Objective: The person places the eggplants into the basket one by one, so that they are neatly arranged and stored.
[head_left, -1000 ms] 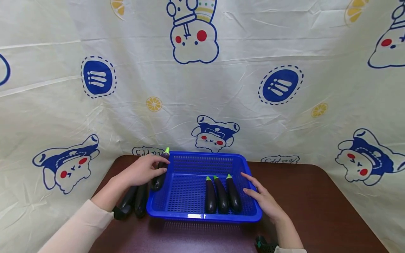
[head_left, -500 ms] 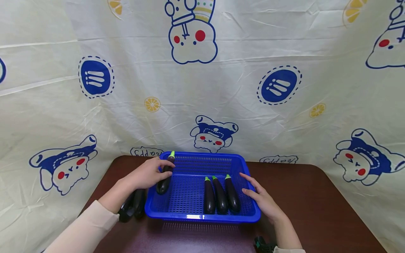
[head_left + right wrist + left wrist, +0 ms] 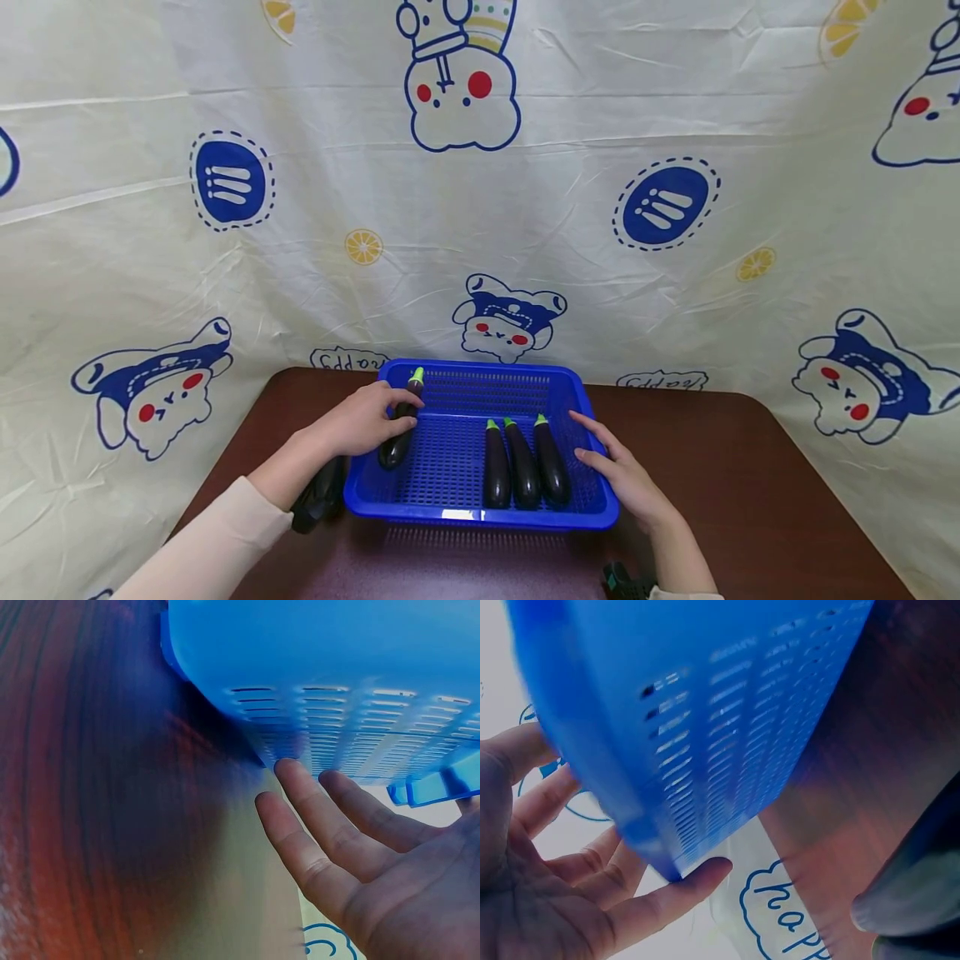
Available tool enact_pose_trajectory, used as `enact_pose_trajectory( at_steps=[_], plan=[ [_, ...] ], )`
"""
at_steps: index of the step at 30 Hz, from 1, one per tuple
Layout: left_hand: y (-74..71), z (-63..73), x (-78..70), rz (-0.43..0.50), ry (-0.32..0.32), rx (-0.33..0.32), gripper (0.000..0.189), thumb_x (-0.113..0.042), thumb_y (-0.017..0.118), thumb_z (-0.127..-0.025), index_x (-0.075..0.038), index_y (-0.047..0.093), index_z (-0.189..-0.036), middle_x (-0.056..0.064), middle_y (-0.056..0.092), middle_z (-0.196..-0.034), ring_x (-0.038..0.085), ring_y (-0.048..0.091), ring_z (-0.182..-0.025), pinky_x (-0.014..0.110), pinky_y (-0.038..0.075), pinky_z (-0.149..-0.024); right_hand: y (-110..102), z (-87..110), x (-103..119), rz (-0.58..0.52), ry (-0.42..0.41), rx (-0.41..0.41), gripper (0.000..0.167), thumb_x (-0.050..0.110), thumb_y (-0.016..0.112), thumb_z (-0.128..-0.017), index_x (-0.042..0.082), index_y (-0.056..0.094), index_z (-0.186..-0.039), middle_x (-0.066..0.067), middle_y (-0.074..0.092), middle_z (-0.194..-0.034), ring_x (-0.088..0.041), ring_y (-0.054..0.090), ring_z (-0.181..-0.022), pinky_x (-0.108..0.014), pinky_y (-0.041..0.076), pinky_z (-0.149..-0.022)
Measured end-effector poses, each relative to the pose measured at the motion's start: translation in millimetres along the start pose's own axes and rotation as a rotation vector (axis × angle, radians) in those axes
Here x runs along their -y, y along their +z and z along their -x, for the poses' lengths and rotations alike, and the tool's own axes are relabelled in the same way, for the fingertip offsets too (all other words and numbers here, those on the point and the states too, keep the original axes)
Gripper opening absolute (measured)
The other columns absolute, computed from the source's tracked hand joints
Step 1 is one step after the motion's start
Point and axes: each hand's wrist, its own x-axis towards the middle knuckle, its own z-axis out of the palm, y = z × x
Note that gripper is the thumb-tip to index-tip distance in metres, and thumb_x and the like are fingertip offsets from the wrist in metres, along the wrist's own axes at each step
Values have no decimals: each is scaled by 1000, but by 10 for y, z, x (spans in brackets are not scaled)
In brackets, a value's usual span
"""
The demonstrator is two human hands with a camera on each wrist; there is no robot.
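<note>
Pale left sleeve point(image 3: 217, 537), pale right cuff point(image 3: 686, 595), dark, perhaps green-marked wrist device point(image 3: 624, 583)

Left grip point(image 3: 366, 423) holds an eggplant point(image 3: 394, 451) at the blue basket's point(image 3: 450, 458) left end, three others point(image 3: 525, 473) lying inside

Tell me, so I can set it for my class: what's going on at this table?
A person's left hand holds an eggplant at the left side of a blue plastic basket; whether it touches the bottom is unclear. The right hand is at the basket's right rim. Three eggplants lie side by side in the right half, and at least one more eggplant lies outside, partly hidden by the left arm.
</note>
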Motion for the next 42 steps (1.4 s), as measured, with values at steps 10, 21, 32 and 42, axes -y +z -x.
enact_pose_trajectory(
  at_steps=[10,21,32,42],
  plan=[
    [144,12,-39,-9,-44,22,29,-29,70,-100,-23,72,-128,1,60,-103,16,51,-85,36,45,-74,15,1,-3,6,9,-11,55,33,54,-107,37,35,-159,-19,22,-170,-45,60,-130,-54,61,-87],
    [410,18,-29,-158,-81,4,30,-34,71,-99,-25,73,-127,4,65,-105,19,59,-83,48,49,-75,23,-16,-10,-2,6,6,56,34,54,-107,37,35,-159,-18,21,-170,-43,61,-129,-53,61,-87],
    [515,36,-56,-361,-90,-16,29,-41,73,-95,-29,75,-122,5,68,-104,26,66,-94,58,49,-82,31,-18,-3,-4,-9,14,57,31,54,-108,35,34,-160,-19,23,-169,-43,61,-128,-53,61,-88],
    [554,51,-76,-488,-54,1,32,-46,74,-94,-28,76,-120,7,71,-109,27,65,-105,62,48,-87,23,1,-6,2,-10,1,56,31,54,-108,35,34,-160,-19,23,-169,-42,62,-126,-53,61,-87]
  ],
)
